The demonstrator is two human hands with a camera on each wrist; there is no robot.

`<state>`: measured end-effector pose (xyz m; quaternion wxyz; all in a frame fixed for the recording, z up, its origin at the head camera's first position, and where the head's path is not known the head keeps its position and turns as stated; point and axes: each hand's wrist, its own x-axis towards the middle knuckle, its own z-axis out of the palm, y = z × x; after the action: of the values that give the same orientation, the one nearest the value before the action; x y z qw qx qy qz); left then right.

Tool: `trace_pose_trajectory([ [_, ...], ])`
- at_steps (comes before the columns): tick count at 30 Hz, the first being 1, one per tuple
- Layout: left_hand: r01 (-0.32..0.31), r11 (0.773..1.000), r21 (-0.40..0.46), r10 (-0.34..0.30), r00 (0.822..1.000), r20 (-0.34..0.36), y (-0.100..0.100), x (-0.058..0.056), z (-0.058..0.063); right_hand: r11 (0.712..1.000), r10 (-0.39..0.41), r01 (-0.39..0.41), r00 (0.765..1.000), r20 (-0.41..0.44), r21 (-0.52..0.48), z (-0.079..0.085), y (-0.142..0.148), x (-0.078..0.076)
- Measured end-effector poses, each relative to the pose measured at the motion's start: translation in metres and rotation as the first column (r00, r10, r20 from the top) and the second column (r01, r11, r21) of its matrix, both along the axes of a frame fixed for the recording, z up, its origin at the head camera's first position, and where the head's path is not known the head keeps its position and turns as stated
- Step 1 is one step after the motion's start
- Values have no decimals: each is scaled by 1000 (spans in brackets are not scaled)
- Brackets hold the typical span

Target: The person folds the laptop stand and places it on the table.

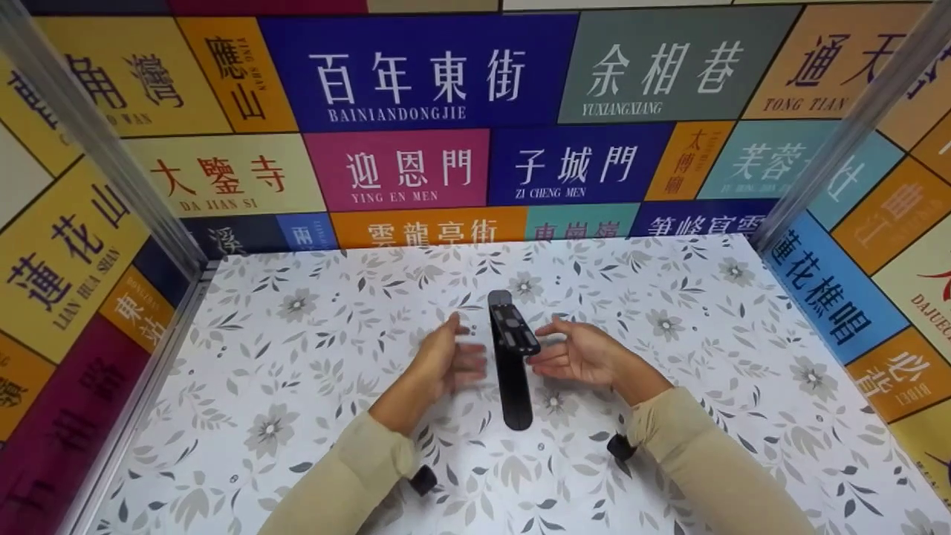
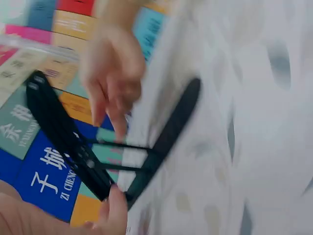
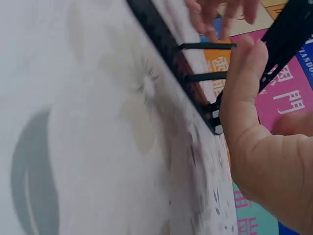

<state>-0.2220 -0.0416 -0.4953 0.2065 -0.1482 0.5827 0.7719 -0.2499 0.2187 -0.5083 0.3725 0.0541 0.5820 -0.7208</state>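
A black hinged stand-like object (image 1: 515,397) stands on the patterned tabletop between both hands. Its long lower bar lies flat, while the upper bar (image 1: 513,327) is raised at an angle. Two thin struts (image 2: 124,168) bridge the bars in the left wrist view. My left hand (image 1: 443,360) is held beside it on the left, fingers loosely spread; in the left wrist view its thumb overlaps the hinge end. On the other side my right hand (image 1: 587,355) has relaxed fingers, their tips right at the upper bar's raised end. Neither hand is curled round it.
White tabletop (image 1: 312,394) with grey leaves and flowers spreads around the object. Colourful panels with printed characters (image 1: 423,85) wall the back and both sides. Metal corner posts (image 1: 817,141) rise at the back corners. A small black piece (image 1: 423,481) hangs at the left sleeve.
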Motion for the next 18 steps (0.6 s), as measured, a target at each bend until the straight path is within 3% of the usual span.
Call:
trace_pose_trajectory([
  [1, 26, 994, 110, -34, 997, 69, -2, 3, 0, 999, -10, 11, 1000, 23, -50, 1, 0, -2],
  [3, 75, 962, 261, -111, 986, 124, -4, 7, -2, 994, -21, 28, 998, 61, -110, 4, 0, -4],
  [6, 117, 921, 371, -181, 973, 143, -1, 12, -5, 989, -19, 32, 996, 89, -143, 3, -3, -5],
  [13, 179, 927, 330, -221, 971, 93, 6, 10, -8, 989, 13, 1, 996, 87, -150, 2, -10, -4],
  [18, 181, 933, 310, -216, 973, 80, 9, 8, -9, 991, 17, -9, 998, 64, -132, 5, -10, -4],
])
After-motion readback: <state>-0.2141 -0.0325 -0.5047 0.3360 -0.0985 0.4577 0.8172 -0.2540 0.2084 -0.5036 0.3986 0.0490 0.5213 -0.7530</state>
